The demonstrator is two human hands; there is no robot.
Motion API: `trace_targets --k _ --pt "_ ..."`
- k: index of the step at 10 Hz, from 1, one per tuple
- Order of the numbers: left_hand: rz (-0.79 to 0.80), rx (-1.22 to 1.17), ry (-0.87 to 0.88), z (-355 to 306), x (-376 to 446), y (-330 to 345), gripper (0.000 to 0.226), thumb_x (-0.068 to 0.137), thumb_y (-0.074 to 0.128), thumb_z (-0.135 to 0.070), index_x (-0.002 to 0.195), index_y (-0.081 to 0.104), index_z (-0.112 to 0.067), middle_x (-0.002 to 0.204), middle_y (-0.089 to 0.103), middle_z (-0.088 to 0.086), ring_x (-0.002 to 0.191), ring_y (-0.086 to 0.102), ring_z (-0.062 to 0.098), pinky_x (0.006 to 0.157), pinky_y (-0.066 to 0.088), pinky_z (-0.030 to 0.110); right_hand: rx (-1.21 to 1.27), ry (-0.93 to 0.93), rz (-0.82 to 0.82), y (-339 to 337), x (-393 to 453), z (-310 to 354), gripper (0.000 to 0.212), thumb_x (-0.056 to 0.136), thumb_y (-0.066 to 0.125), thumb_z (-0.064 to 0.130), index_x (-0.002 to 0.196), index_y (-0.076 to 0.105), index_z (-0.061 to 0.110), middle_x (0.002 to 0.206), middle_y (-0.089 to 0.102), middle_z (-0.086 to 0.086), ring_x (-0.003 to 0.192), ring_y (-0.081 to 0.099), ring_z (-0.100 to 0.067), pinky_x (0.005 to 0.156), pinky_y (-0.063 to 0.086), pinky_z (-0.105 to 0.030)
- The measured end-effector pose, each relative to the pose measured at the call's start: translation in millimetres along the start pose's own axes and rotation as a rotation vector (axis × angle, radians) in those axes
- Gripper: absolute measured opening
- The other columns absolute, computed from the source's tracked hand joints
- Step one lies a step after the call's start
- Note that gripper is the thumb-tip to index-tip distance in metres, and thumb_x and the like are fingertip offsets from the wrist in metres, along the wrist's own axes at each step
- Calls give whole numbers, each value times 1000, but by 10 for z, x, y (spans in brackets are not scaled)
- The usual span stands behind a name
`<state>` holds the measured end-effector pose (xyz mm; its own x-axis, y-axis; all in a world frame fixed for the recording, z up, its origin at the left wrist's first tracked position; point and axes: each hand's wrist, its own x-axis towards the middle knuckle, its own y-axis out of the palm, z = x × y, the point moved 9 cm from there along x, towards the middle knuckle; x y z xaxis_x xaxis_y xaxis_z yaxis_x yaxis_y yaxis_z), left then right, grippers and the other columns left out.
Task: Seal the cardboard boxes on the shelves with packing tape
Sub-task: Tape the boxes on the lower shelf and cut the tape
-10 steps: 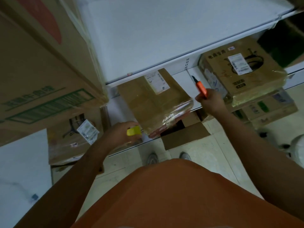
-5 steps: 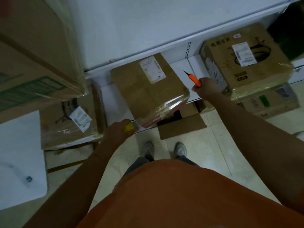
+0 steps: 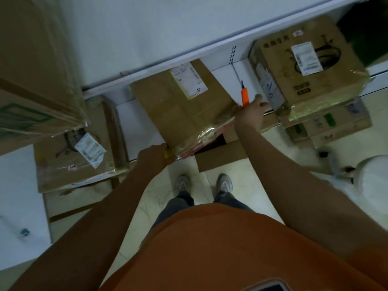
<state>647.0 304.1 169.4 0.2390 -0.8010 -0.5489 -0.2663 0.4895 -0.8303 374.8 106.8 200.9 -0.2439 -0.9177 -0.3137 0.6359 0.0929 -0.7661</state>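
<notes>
A brown cardboard box [image 3: 180, 106] with a white label lies on the white shelf [image 3: 134, 131], its front edge covered in clear glossy tape. My left hand [image 3: 154, 158] grips a yellow tape roll [image 3: 169, 153] at the box's near left corner; most of the roll is hidden by my fingers. My right hand [image 3: 249, 114] holds an orange utility knife [image 3: 244, 96], blade pointing away, at the box's right front corner.
A taped box [image 3: 304, 66] with a label stands right of the knife, with more boxes [image 3: 327, 124] below it. A labelled box [image 3: 71, 156] sits lower left under a large carton [image 3: 31, 70]. An open flap [image 3: 220, 156] sticks out below the shelf. My shoes stand on the tiled floor.
My right hand with the knife has come down against the box's right front corner. My left hand with the roll has closed in on the left corner. The view tilted further down.
</notes>
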Motion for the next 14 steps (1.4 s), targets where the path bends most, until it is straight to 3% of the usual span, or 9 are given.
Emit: trace_targets --k 1,2,3,4,7,9,11,13,14 --pt "3 -12 -5 -19 2 25 56 93 52 -62 130 56 -20 109 69 8 96 67 27 82 51 37 8 64 -8 -78 12 -154 64 94 65 23 143 30 4 146 33 -20 112 55 -28 84 44 -30" --pt "18 -36 4 -36 52 38 57 92 51 -66 123 58 -19 99 71 4 86 69 24 79 54 37 64 25 -3 -94 96 -200 34 93 64 34 109 55 6 103 63 -11 92 65 -23 69 44 -24" --pt "59 -45 20 -138 87 71 52 93 51 -63 109 61 -15 90 71 3 77 70 21 76 56 35 152 3 110 128 71 -140 29 97 56 39 89 56 11 74 54 1 66 55 -13 62 40 -24" --pt "60 -71 53 -265 128 79 51 93 52 -62 96 65 -12 77 69 1 68 68 19 68 55 31 293 127 196 239 167 -161 28 97 55 38 97 59 10 86 60 -6 77 59 -20 72 50 -32" --pt "51 -209 111 -810 172 128 52 92 58 -57 80 64 -7 73 63 8 62 55 17 55 39 27 609 379 205 356 -95 -447 44 93 55 57 77 52 16 73 57 -5 58 55 -17 57 50 -30" --pt "-3 -316 150 -810 129 145 38 93 62 -47 74 57 -14 63 49 -7 57 47 10 46 25 23 402 106 159 630 -911 -429 33 99 53 43 88 53 11 74 57 -4 57 51 -6 43 33 -5" --pt "42 -537 114 -758 121 315 34 95 53 -36 96 68 -6 93 70 14 81 70 31 74 58 43 173 59 240 795 -1368 -317 30 98 55 43 95 49 13 73 52 2 60 50 -9 49 35 -22" --pt "108 -717 113 -738 72 346 21 90 63 -27 101 64 -9 101 70 13 91 67 29 87 56 47 -310 102 166 622 -1385 -220 15 100 51 17 93 61 8 86 63 -8 74 64 -23 63 57 -37" --pt "118 -753 106 -720 80 372 29 92 63 -28 110 64 -5 107 69 18 98 66 32 90 54 42 -320 69 135 580 -1437 -167 8 99 51 13 99 59 10 86 60 -8 72 61 -22 61 54 -34"
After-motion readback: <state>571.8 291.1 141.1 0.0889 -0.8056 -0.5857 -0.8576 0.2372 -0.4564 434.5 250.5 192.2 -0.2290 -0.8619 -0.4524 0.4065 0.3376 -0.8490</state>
